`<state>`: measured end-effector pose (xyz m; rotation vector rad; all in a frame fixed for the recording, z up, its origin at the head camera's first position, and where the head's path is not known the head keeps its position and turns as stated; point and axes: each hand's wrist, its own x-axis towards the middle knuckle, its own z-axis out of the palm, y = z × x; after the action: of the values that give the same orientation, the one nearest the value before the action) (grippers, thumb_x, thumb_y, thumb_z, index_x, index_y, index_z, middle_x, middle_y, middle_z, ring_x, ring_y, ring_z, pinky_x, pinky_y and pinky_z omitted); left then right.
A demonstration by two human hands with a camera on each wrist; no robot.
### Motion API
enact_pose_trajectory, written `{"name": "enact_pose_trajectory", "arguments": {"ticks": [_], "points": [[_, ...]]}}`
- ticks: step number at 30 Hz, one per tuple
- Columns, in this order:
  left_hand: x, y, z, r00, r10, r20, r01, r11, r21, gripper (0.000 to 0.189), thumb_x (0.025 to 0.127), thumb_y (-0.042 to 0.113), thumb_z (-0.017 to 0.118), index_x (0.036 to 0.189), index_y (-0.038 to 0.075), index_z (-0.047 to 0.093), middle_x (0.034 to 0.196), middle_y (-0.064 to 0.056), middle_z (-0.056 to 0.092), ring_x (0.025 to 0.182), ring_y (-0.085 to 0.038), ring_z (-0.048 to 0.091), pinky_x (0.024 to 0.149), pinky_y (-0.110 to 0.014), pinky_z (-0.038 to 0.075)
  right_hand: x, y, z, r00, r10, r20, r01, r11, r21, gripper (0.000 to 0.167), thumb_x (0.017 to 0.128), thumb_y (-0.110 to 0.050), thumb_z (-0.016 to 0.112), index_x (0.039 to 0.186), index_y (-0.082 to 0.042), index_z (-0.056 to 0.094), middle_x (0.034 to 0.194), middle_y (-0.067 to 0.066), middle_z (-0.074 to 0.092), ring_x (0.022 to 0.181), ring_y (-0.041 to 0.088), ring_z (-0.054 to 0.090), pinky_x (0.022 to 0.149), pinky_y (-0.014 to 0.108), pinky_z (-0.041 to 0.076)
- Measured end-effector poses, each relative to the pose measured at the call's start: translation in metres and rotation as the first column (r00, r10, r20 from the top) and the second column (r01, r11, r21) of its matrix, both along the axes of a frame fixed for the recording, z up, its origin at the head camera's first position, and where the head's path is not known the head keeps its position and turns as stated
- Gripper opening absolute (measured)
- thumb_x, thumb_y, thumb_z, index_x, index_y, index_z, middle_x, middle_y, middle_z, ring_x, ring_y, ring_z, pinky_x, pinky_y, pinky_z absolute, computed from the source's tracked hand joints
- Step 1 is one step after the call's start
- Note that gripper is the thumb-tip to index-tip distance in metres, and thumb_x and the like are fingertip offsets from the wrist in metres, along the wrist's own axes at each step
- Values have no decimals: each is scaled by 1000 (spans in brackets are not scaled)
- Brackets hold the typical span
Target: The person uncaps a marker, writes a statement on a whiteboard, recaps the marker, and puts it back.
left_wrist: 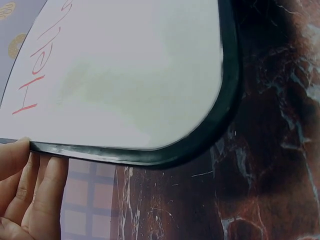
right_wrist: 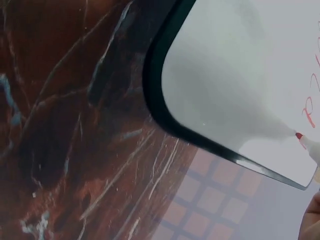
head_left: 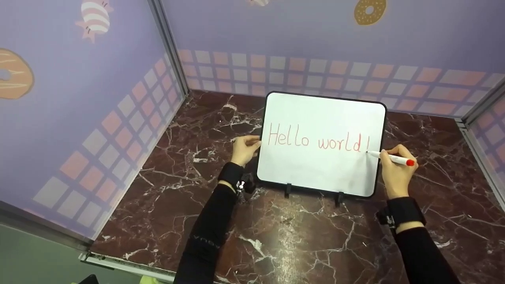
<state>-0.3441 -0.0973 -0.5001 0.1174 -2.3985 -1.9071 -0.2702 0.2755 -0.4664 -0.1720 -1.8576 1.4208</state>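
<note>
A whiteboard (head_left: 315,169) with a black frame stands tilted back on two small black feet. Red handwriting (head_left: 294,136) across it reads "Hello world!". My left hand (head_left: 245,150) pinches the board's left edge, thumb at the front and fingers behind, as the left wrist view shows with the thumb (left_wrist: 14,157) on the frame. In my right hand (head_left: 397,173) is a white marker (head_left: 394,158) with a red end. Its red tip (right_wrist: 299,135) meets the board at the bottom of the exclamation mark. Only a sliver of the right hand shows in the right wrist view.
The board stands on a dark red marbled table (head_left: 189,221). Purple panels with a checked band, the back wall (head_left: 307,35) and left wall (head_left: 59,118) among them, enclose it. A metal strip (head_left: 126,269) runs along the table's front left edge.
</note>
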Motion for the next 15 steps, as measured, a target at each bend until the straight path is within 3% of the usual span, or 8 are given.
{"name": "enact_pose_trajectory", "arguments": {"ticks": [7, 12, 15], "points": [[3, -2, 2, 1000, -8, -10, 8, 1000, -21, 27, 93, 5, 67, 118, -1, 70, 112, -22, 71, 99, -30, 71, 71, -31, 63, 3, -3, 8, 999, 34, -39, -37, 997, -62, 17, 83, 10, 60, 71, 18, 51, 58, -15, 56, 48, -1, 51, 47, 13, 42], [3, -6, 5, 997, -81, 15, 81, 997, 8, 32, 95, 6, 64, 125, -3, 65, 120, -24, 68, 108, -36, 68, 88, -46, 60, 7, -7, 17, 996, 67, -61, -73, 991, -109, 18, 85, 9, 58, 76, 21, 48, 60, -13, 58, 49, -1, 53, 48, 13, 46], [2, -12, 10, 993, -118, -2, 118, 991, -60, 34, 96, 8, 64, 128, -3, 64, 122, -23, 68, 110, -36, 67, 93, -47, 58, 10, -10, 21, 994, 81, -66, -89, 988, -128, 19, 85, 9, 58, 76, 22, 47, 60, -12, 58, 50, 0, 53, 49, 13, 46]]}}
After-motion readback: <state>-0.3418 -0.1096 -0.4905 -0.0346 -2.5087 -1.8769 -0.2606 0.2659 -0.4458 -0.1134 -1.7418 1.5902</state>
